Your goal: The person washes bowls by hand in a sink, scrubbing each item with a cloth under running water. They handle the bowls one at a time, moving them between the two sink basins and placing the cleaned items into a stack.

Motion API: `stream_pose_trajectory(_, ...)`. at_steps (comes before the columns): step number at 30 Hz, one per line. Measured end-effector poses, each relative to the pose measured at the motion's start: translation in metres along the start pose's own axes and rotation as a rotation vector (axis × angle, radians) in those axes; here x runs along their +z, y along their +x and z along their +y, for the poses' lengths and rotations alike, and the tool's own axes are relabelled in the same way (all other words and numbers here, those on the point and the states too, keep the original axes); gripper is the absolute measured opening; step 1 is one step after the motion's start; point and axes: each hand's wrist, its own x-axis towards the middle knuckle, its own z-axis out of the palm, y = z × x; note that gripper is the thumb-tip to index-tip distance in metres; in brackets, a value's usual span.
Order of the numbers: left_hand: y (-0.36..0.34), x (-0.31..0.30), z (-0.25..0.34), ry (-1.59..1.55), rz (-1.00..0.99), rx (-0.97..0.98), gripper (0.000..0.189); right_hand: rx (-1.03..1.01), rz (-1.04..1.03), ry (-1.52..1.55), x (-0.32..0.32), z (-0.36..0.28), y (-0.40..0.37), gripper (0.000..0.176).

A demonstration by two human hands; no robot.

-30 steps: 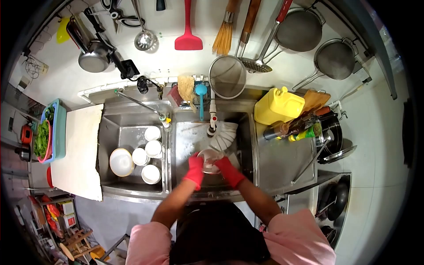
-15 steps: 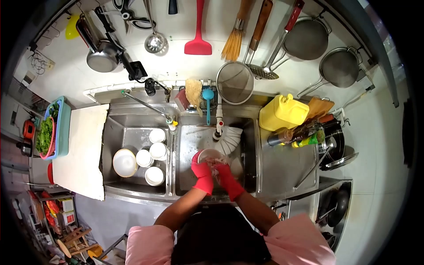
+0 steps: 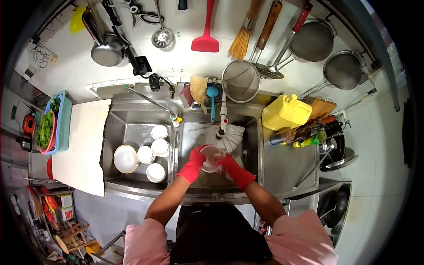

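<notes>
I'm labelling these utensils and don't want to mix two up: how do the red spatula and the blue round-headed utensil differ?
The red spatula has a broad, straight-edged head; the blue utensil has a rounded one.
The red spatula's head points down, while the blue utensil's head is at the top.
The red spatula looks larger than the blue utensil.
Both have long, slim handles.

The sink [image 3: 138, 185] is metal, smooth, with a glossy sheen. The bowls [image 3: 126, 159] have a smooth, glossy white surface. The gloves [image 3: 192, 165] are red and rubber-like in appearance. The jug [image 3: 286, 112] is yellow plastic, smooth and semi-glossy. The brush [image 3: 240, 42] has coarse, straw-like bristles. The cutting board [image 3: 321, 109] is wood. The strainer [image 3: 240, 81] has fine metal-looking mesh. The spatula head [image 3: 205, 44] is smooth red plastic or silicone; which cannot be determined.
</notes>
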Motion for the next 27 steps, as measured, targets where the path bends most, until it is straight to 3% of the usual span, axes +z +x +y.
stream_pose_trajectory(2,-0.006,0.022,0.013,-0.134,0.27,0.097,0.037,-0.176,0.183,0.183,0.026,0.018,0.006,0.021)
stream_pose_trajectory(3,-0.01,0.051,0.008,-0.132,0.58,0.224,0.04,-0.272,0.266,0.267,0.035,0.027,0.011,0.019)
stream_pose_trajectory(4,-0.019,0.065,0.002,-0.124,0.888,0.337,0.042,-0.21,0.28,0.261,0.021,0.053,0.028,0.022)
stream_pose_trajectory(5,-0.021,0.059,-0.006,-0.209,0.761,0.288,0.044,-0.147,0.294,0.256,0.006,0.079,0.046,0.025)
stream_pose_trajectory(7,-0.014,0.032,-0.026,-0.381,0.497,0.193,0.047,-0.037,0.17,0.324,0.025,0.041,0.023,0.019)
stream_pose_trajectory(8,-0.012,0.009,-0.004,-0.233,0.229,0.227,0.048,0.032,0.096,0.203,0.022,0.026,0.018,0.023)
stream_pose_trajectory(9,-0.011,-0.003,0.02,-0.106,0.068,0.029,0.053,0.098,0.017,0.083,0.011,0.008,0.014,0.027)
stream_pose_trajectory(10,-0.009,-0.005,0.026,-0.094,0.103,0.023,0.055,0.166,-0.061,-0.035,0.006,0.002,0.012,0.031)
stream_pose_trajectory(11,-0.012,-0.006,0.026,-0.084,0.138,0.012,0.057,0.072,-0.023,0.104,0.013,0.011,0.01,0.031)
stream_pose_trajectory(14,-0.006,0.014,-0.033,-0.237,0.64,0.284,0.056,-0.211,0.09,0.366,0.048,0.027,0.02,0.036)
stream_pose_trajectory(17,0.004,0.005,-0.069,-0.358,0.721,0.039,0.051,-0.426,0.254,0.383,0.089,0.03,0.004,0.048)
stream_pose_trajectory(19,0.0,-0.013,-0.068,-0.335,0.659,-0.149,0.042,-0.51,0.047,0.575,0.082,0.034,0.011,0.045)
stream_pose_trajectory(20,0.003,-0.025,-0.094,-0.295,0.614,-0.193,0.042,-0.502,0.037,0.568,0.078,0.034,0.016,0.045)
stream_pose_trajectory(21,-0.002,-0.028,-0.076,-0.254,0.566,-0.232,0.042,-0.494,0.026,0.561,0.074,0.033,0.02,0.045)
stream_pose_trajectory(24,-0.042,-0.033,-0.005,-0.21,0.321,-0.447,0.044,-0.405,0.143,0.204,0.055,0.042,0.042,0.046)
stream_pose_trajectory(25,-0.046,-0.038,0.006,-0.178,0.248,-0.505,0.044,-0.425,0.087,0.06,0.043,0.053,0.053,0.046)
stream_pose_trajectory(26,-0.045,-0.041,0.003,-0.372,0.238,-0.393,0.039,-0.42,0.086,0.047,0.043,0.054,0.061,0.045)
stream_pose_trajectory(27,-0.04,-0.047,0.002,-0.361,0.256,-0.369,0.04,-0.415,0.085,0.033,0.045,0.056,0.069,0.045)
